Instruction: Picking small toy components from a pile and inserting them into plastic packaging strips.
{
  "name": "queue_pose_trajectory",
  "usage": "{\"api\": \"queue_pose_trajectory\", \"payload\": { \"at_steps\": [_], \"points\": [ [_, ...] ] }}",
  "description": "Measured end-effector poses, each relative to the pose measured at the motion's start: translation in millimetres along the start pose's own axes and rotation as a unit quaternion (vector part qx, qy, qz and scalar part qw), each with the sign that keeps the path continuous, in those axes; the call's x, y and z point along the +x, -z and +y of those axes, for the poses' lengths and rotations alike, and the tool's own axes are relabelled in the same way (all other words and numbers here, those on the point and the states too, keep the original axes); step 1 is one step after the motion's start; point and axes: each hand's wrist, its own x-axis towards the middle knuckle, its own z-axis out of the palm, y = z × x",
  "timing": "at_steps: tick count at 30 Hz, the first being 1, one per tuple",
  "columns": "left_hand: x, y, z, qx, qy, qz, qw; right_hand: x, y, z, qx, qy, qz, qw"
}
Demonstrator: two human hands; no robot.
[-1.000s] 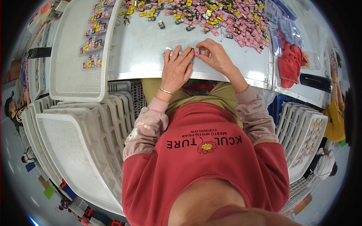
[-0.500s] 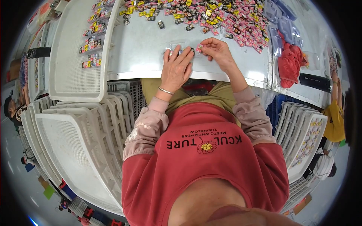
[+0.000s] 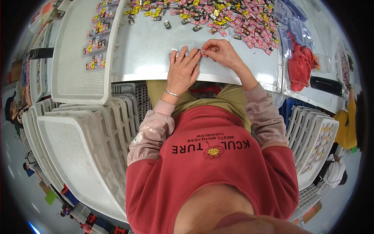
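My left hand (image 3: 182,72) lies flat with fingers spread over a clear plastic blister tray (image 3: 186,45) near the table's front edge. Small printed pieces in that tray show only in part between and beside the fingers. My right hand (image 3: 223,54) pinches a small pink piece (image 3: 203,53) between thumb and fingers, at the tray's right end, close to my left fingertips. Whether the piece touches the tray I cannot tell. A big heap of small pink, yellow and black pieces (image 3: 249,27) covers the far right of the table (image 3: 144,50).
On the left stands a white perforated tray (image 3: 70,84) with several filled blister packs (image 3: 96,62). Stacked white trays (image 3: 78,144) fill the space below it. At right lie a red cloth (image 3: 299,68), clear blue plastic trays (image 3: 300,33) and a black cylinder (image 3: 326,85). Other people work nearby.
My right hand has moved slightly left with the pink piece, bringing it up to the blister tray's right end. My left hand has stayed nearly still.
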Motion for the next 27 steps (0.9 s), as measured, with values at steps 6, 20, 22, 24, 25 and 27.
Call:
{"api": "queue_pose_trajectory", "payload": {
  "at_steps": [6, 20, 22, 24, 25, 27],
  "points": [
    [0.3, -0.3, 0.4, -0.006, 0.001, 0.007, 1.0, -0.1, -10.0, -0.9, -0.007, -0.001, 0.069, 0.998],
    [-1.8, -1.5, 0.1, -0.012, 0.0, 0.012, 1.0, -23.7, -19.3, 7.5, -0.14, 0.12, 0.093, 0.978],
    [-1.6, 0.2, 1.9, -0.018, 0.02, 0.016, 1.0, -31.5, -32.0, -0.4, -0.28, 0.189, 0.114, 0.934],
    [-1.4, 0.7, 1.6, -0.01, 0.016, 0.014, 1.0, -35.3, -43.0, -8.1, -0.334, 0.185, 0.149, 0.912],
    [-1.4, 0.9, 1.3, -0.003, 0.014, 0.012, 1.0, -33.8, -43.0, -5.4, -0.334, 0.185, 0.149, 0.912],
    [-0.4, -0.4, 1.3, 0.009, 0.004, 0.014, 1.0, -31.1, -38.9, 3.8, -0.271, 0.184, 0.138, 0.935]
  ]
}}
